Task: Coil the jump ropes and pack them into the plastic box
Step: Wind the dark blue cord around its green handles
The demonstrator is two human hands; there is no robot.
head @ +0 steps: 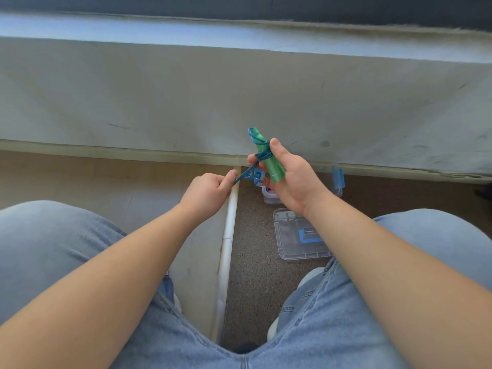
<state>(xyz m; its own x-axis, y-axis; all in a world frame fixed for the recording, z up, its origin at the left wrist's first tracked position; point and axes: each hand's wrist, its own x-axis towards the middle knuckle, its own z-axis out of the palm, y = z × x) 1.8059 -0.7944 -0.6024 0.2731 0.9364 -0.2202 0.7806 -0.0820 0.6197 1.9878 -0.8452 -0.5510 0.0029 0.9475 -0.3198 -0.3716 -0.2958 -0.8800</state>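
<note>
My right hand (290,179) grips the green handles (271,163) of a jump rope, pointing up and away. Blue rope (262,153) is wound around the handles several times. A taut stretch of that blue rope runs down-left to my left hand (210,191), which pinches it between thumb and fingers. The clear plastic box (336,186) with blue latches sits on the floor right behind my right hand, mostly hidden by it; something purple shows inside.
The clear lid (292,246) with a blue clip lies on the speckled floor in front of the box. A white strip (226,249) divides speckled floor from pale floor. A grey wall stands ahead. My jeans-clad knees frame both sides.
</note>
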